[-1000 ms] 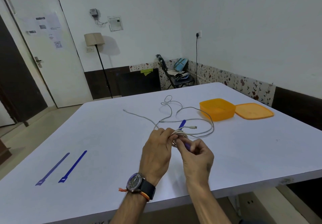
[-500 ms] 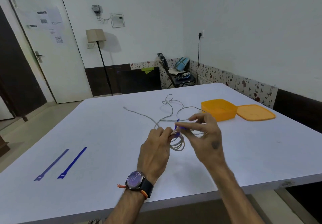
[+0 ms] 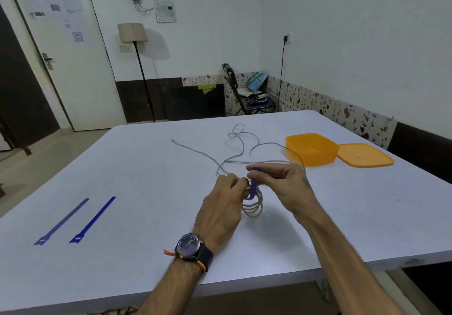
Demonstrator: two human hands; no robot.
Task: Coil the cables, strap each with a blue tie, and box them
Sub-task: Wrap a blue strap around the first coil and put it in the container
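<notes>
Left hand grips the coiled white cable just above the table, right hand pinching the blue tie upward through the coil, loose cables trailing toward the open orange box beyond.

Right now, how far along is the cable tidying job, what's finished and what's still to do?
Done: one white cable coil is wound. In hand: the left hand holds it while the right hand pulls a blue tie up around it. Left: the loose cables are uncoiled, two spare ties lie unused, and the open orange box holds no cable that I can see, its lid beside it.
</notes>
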